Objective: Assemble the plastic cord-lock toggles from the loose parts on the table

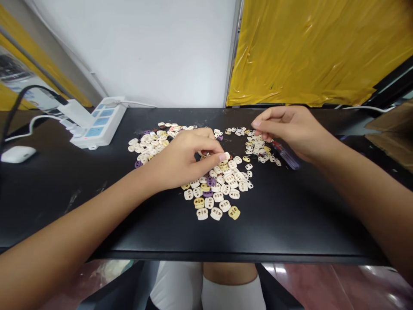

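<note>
My left hand (196,155) is closed in a pinch, with a white two-hole cord lock (227,156) between thumb and forefinger. It is held just above a spread pile of cord locks (225,189), mostly white with some yellow and purple. My right hand (284,127) is closed, thumb and forefinger pressed together; whatever they hold is too small to make out. Below it lies a heap of smaller white pieces (258,146). A tool with a clear purplish handle (288,157) slants under the right palm; whether the curled fingers touch it is unclear.
Another pile of cord locks (150,144) lies behind my left wrist. A white power strip (101,122) with plugs and cables stands at the back left, near a white earphone case (18,154). The black table (145,232) meets a white wall and yellow sheeting. Brown cardboard (392,129) is at right.
</note>
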Demonstrator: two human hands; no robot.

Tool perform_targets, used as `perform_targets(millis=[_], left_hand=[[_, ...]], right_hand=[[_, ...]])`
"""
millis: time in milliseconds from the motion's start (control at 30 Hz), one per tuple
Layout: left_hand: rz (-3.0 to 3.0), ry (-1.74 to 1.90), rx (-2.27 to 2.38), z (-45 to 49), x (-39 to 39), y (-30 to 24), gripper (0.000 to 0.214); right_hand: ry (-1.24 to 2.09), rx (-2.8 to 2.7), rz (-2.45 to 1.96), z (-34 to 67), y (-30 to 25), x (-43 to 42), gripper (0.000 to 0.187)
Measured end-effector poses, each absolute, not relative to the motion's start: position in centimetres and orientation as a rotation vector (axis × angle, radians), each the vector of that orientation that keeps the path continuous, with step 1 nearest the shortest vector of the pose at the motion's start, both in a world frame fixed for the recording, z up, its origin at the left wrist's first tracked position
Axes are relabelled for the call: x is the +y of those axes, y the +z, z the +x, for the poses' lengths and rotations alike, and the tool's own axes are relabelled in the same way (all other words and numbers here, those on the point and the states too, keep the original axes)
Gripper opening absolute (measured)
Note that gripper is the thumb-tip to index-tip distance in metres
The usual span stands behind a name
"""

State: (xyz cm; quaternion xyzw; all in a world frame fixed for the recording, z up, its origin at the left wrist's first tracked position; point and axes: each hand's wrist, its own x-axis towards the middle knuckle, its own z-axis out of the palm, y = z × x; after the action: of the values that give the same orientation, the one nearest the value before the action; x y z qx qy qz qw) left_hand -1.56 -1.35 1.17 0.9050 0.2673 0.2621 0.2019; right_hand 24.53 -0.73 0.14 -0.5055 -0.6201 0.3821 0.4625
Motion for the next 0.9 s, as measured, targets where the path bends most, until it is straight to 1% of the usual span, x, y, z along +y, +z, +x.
perform_targets(millis=[167,267,333,500,600,733,900], left_hand=[[2.569,0.746,0.815,-1.6,-0.8,0.3,0.011],[2.576,0.783,0.914,-1.7,-0.3,0.2,0.015],[2.581,0.775,1.018,-1.9,0.0,0.5,0.018],[2.584,0.602,1.336,-2.9,0.8,1.4,0.027],[2.591,0.571,1.431,-3.4,1.3,1.5,0.029],[2.664,0.543,1.356,-3.4,1.8,0.6,0.032],[2.775,0.525,1.154,-2.8,1.7,-0.6,0.043]], right_hand=[[0.749,-1.889,-1.409,25.1,-0.6,-0.4,0.011],[0.626,-1.984,-1.442,25.1,-0.6,-0.6,0.009],[0.630,-2.056,-1.479,25.1,-0.3,-0.7,0.009],[0.614,-2.220,-1.571,25.2,-0.1,-0.7,0.011],[0.578,-2.226,-1.598,25.1,-0.3,-0.7,0.010],[0.551,-2.227,-1.636,24.9,-0.4,-0.6,0.009],[0.549,-2.178,-1.629,24.5,-0.4,-0.9,0.008]])
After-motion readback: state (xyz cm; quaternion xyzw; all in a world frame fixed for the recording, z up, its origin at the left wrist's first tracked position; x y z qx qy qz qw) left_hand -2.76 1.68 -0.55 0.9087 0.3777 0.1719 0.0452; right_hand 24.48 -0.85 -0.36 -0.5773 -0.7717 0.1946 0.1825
